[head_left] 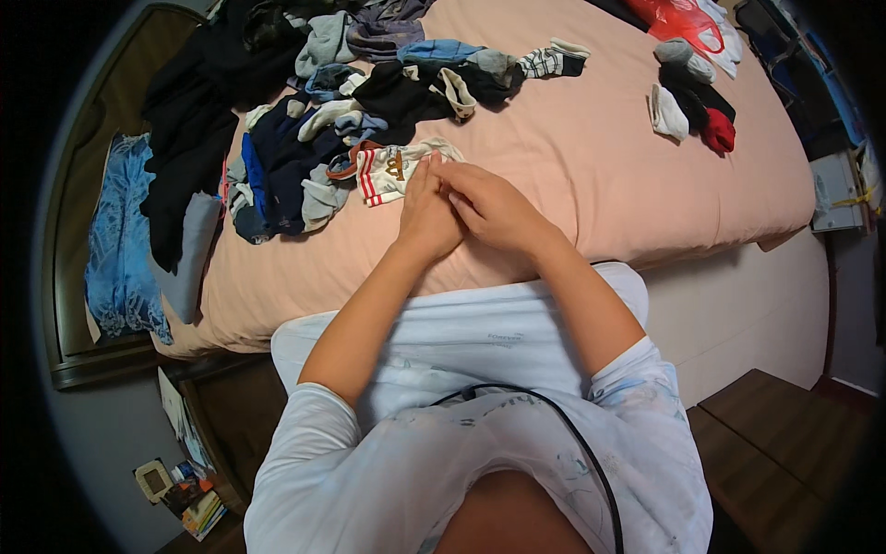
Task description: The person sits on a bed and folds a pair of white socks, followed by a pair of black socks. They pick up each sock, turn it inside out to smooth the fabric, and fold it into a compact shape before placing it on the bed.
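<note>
My left hand (431, 212) and my right hand (496, 208) meet above the bed's near edge, palms turned toward each other. The left fingers stretch forward, and the right fingers lie across them with a slight bend. No item shows between the hands, though the space between the palms is hidden. Just beyond my fingertips lies a white sock (374, 187) with red stripes and a brown-yellow figure on it; the fingertips overlap its near side, and contact cannot be made out. A grey sock (323, 198) and a brown-red band (343, 168) lie to its left.
A heap of dark clothes and mixed socks (397, 97) covers the bed's far left. Several paired socks (692, 97) lie at the far right near a red plastic bag (683, 20). Pink sheeting (591, 157) covers the bed. A blue lace cloth (125, 240) hangs over the wooden headboard (69, 277).
</note>
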